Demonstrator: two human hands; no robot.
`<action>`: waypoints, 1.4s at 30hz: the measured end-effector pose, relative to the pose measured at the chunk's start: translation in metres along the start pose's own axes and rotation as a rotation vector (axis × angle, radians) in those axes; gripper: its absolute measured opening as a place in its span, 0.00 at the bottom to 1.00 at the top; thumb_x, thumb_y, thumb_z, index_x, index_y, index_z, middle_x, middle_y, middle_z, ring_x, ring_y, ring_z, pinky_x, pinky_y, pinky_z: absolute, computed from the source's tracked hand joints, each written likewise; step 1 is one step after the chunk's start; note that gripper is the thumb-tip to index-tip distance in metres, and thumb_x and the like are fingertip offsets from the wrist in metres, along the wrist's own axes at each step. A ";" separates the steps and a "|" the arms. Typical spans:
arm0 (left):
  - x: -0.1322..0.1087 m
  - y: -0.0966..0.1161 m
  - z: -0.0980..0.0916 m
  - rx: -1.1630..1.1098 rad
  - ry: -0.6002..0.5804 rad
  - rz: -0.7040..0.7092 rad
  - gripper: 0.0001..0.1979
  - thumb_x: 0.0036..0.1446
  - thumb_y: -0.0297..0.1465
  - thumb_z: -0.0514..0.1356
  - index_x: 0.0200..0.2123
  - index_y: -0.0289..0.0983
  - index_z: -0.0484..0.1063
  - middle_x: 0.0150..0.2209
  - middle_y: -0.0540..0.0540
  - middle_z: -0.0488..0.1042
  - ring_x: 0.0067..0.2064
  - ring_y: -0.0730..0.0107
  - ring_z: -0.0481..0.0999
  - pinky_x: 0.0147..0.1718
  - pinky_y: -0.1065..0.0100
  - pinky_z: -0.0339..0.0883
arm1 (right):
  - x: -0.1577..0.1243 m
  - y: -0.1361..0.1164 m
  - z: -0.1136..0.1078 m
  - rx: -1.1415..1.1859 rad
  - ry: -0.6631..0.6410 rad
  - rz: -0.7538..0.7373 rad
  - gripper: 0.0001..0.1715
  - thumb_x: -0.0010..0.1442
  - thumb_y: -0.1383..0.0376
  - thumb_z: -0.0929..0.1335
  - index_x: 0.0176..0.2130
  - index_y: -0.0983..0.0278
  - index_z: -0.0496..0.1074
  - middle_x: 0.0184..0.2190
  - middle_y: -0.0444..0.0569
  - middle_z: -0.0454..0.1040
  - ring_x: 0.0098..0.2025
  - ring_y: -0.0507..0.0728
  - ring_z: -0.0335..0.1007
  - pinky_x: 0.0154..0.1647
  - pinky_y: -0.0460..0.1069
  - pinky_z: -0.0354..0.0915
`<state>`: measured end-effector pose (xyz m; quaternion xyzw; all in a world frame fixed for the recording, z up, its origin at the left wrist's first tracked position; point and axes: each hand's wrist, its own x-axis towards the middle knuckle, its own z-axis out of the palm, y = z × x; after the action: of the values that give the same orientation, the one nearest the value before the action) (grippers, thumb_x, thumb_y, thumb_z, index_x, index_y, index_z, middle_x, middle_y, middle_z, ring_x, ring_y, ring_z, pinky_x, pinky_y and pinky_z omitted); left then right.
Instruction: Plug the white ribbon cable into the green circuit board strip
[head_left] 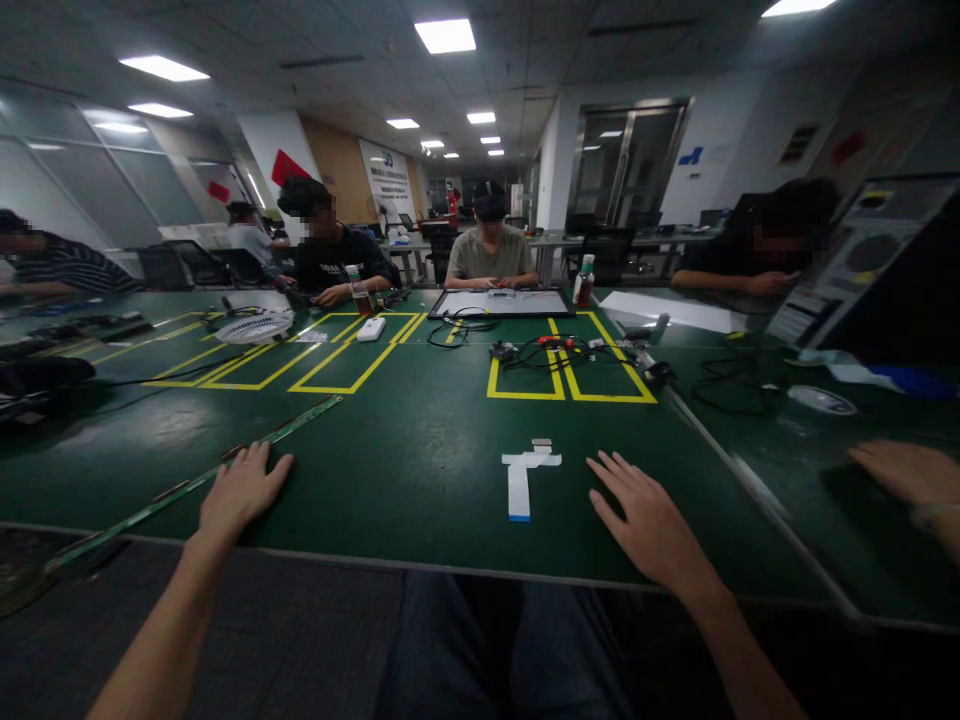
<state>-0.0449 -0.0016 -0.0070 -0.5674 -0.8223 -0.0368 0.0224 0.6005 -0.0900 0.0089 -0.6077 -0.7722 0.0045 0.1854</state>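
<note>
My left hand (244, 487) lies palm down with its fingers stretched out, its fingertips at or over a long, narrow green circuit board strip (307, 418). That strip runs slantwise across the table's left part and out past its near edge; whether the fingers press on it is hidden. Flat on the green table, my right hand (643, 515) has its fingers apart and nothing in it. To the left of this hand lies a white flat ribbon cable (518, 490) with a blue end, and a small pale connector piece (541, 442) sits just beyond it.
Another person's hand (904, 475) rests at the far right. Across the table, a person works at a flat panel (499, 303). Cables with a red-handled tool (556, 342), a white fan grille (253, 328), bottles (583, 282) and a computer case (862, 260) stand or lie farther back.
</note>
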 end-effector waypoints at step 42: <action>-0.107 0.349 -0.032 -0.402 -0.048 0.969 0.28 0.76 0.41 0.45 0.68 0.35 0.69 0.71 0.40 0.66 0.74 0.55 0.63 0.71 0.52 0.60 | 0.001 -0.004 -0.003 0.014 0.026 0.000 0.31 0.74 0.54 0.62 0.70 0.60 0.66 0.72 0.53 0.64 0.75 0.65 0.56 0.74 0.68 0.57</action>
<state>0.3192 0.0196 0.0286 -0.8766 -0.4424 -0.1662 -0.0910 0.5975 -0.0904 0.0124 -0.6062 -0.7698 0.0021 0.1998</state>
